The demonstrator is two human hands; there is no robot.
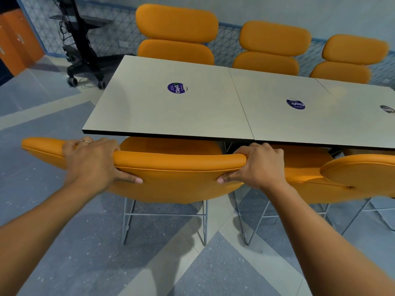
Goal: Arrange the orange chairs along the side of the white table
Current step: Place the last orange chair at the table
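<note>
Bare forearms, sleeveless; thin ring (84, 141) on left hand (94, 163).

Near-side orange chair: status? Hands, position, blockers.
Left hand and right hand both clamped on backrest of near chair. Seat partly under white table edge. Neighbouring chair close on the right; nothing else obstructing.

White table (192, 116) standing before me, made of square tops joined edge to edge, dark rim along near side. Round purple sticker (176, 88) lying on first top, second purple sticker (295, 104) on next top, third sticker (387, 109) partly cut off at right. Grey patterned floor (85, 263) carrying table, chairs standing along both long sides.
</note>
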